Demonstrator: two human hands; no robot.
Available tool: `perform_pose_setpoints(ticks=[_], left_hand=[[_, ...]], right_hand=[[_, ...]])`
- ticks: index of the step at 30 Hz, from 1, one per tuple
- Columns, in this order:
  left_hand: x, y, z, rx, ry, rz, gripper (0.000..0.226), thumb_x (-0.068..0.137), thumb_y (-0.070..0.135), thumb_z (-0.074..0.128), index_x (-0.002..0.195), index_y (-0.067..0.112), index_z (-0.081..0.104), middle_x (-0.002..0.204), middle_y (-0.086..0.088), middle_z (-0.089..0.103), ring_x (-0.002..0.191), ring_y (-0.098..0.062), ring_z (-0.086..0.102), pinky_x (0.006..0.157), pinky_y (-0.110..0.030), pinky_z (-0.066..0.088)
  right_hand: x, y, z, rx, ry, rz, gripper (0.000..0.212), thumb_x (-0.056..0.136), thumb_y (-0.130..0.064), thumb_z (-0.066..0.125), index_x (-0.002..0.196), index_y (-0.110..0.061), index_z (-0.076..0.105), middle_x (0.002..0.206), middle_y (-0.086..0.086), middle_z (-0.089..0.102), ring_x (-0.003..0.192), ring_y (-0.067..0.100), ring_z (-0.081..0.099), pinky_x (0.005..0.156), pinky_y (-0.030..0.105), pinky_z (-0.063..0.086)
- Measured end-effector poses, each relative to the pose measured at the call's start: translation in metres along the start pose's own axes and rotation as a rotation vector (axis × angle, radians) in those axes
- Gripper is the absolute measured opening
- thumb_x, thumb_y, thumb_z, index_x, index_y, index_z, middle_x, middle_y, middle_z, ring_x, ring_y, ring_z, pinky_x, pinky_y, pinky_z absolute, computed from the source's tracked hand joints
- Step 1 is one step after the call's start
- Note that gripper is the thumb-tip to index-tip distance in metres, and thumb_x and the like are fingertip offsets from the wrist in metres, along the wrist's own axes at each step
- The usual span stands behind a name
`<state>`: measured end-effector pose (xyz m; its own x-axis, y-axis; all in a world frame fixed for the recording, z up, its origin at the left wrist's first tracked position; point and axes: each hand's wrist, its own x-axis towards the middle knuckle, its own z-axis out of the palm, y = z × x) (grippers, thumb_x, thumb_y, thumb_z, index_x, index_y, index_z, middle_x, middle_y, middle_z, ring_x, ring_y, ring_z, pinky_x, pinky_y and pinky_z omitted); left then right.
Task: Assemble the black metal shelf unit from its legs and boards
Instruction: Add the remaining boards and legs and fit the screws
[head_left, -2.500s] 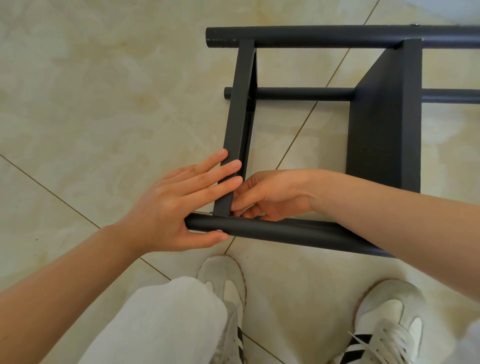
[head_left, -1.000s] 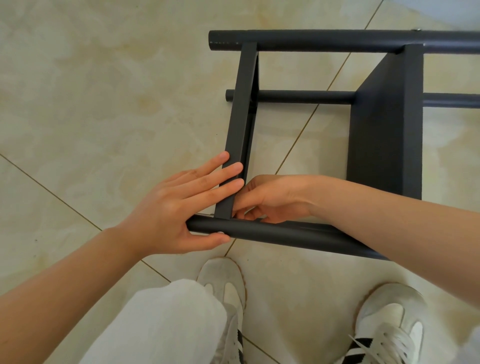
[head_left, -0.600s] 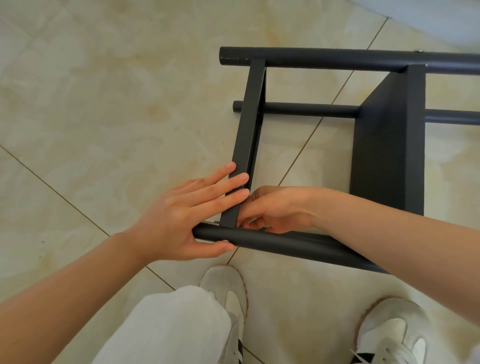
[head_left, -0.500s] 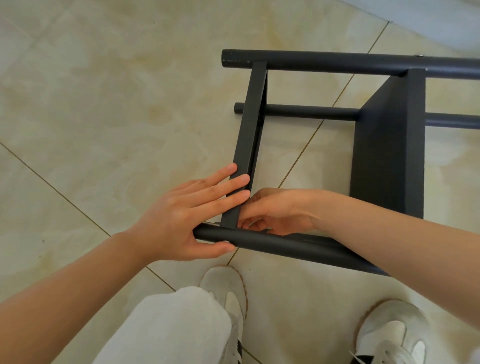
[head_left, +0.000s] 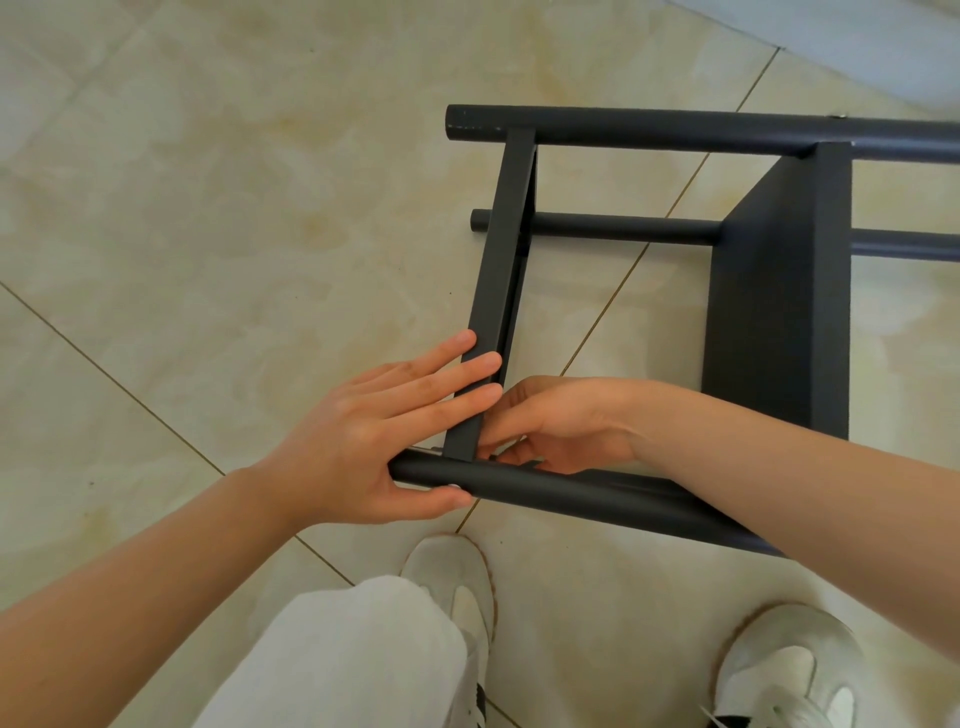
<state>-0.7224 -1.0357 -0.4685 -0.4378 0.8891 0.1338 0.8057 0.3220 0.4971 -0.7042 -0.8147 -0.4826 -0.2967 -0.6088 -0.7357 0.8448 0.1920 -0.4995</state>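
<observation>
The black shelf unit lies on its side on the tiled floor. Its near leg tube (head_left: 597, 493) runs across in front of me and the far leg tube (head_left: 649, 130) lies parallel beyond. A narrow end board (head_left: 506, 249) joins them, and a wider board (head_left: 779, 291) stands to the right. My left hand (head_left: 363, 436) presses straight fingers on the end board, thumb against the near leg. My right hand (head_left: 566, 421) reaches inside the frame, fingers curled and pinching something small and dark at the board-leg joint; the part itself is mostly hidden.
A third leg tube (head_left: 623, 228) lies lower, near the floor. My two white shoes (head_left: 457, 577) (head_left: 789, 660) and a pale trouser leg (head_left: 353, 660) sit just below the near tube. A pale wall base (head_left: 857, 41) crosses the top right corner.
The shelf and both hands sit slightly lower in view as my head tilted. Both hands keep their places at the joint; my right fingers have shifted only a little.
</observation>
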Motion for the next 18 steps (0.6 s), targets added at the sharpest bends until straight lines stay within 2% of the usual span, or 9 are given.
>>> perform_pose_setpoints(ticks=[3, 6, 12, 15, 18], left_hand=[[0.000, 0.001, 0.000, 0.003, 0.001, 0.001, 0.065, 0.093, 0.048, 0.066, 0.142, 0.008, 0.050, 0.155, -0.011, 0.043, 0.149, -0.029, 0.032, 0.106, -0.039, 0.048], [0.001, 0.001, -0.001, 0.004, 0.006, 0.002, 0.065, 0.093, 0.048, 0.065, 0.142, 0.008, 0.050, 0.155, -0.011, 0.043, 0.149, -0.029, 0.032, 0.105, -0.038, 0.048], [0.001, 0.004, -0.002, 0.002, -0.010, -0.025, 0.065, 0.093, 0.048, 0.065, 0.144, 0.010, 0.049, 0.156, -0.009, 0.041, 0.150, -0.027, 0.030, 0.110, -0.033, 0.043], [-0.002, 0.010, -0.001, -0.032, -0.033, -0.101, 0.068, 0.093, 0.045, 0.064, 0.149, 0.013, 0.044, 0.162, -0.004, 0.034, 0.152, -0.023, 0.025, 0.117, -0.030, 0.034], [-0.012, 0.024, 0.007, -0.173, 0.005, -0.288, 0.078, 0.090, 0.042, 0.066, 0.157, 0.024, 0.031, 0.166, 0.008, 0.023, 0.152, -0.012, 0.025, 0.118, -0.027, 0.031]], right_hand=[[-0.001, 0.000, 0.001, 0.005, 0.007, -0.005, 0.014, 0.094, -0.012, 0.062, 0.102, -0.010, 0.072, 0.111, 0.014, 0.068, 0.105, 0.027, 0.064, 0.106, 0.046, 0.047], [-0.001, -0.003, 0.003, -0.042, 0.034, -0.005, 0.012, 0.093, -0.015, 0.064, 0.100, -0.010, 0.072, 0.104, 0.012, 0.067, 0.100, 0.026, 0.064, 0.104, 0.045, 0.048], [-0.001, -0.005, 0.006, -0.129, 0.117, -0.040, 0.017, 0.091, -0.021, 0.066, 0.101, -0.009, 0.072, 0.091, 0.009, 0.067, 0.089, 0.021, 0.062, 0.088, 0.035, 0.053], [-0.004, -0.003, 0.004, -0.135, 0.100, -0.063, 0.015, 0.093, -0.021, 0.064, 0.101, -0.011, 0.073, 0.099, 0.011, 0.074, 0.094, 0.022, 0.069, 0.091, 0.035, 0.055], [-0.011, 0.000, 0.003, -0.165, 0.056, -0.091, 0.016, 0.096, -0.019, 0.060, 0.107, -0.015, 0.070, 0.106, 0.005, 0.075, 0.101, 0.020, 0.071, 0.092, 0.034, 0.056]])
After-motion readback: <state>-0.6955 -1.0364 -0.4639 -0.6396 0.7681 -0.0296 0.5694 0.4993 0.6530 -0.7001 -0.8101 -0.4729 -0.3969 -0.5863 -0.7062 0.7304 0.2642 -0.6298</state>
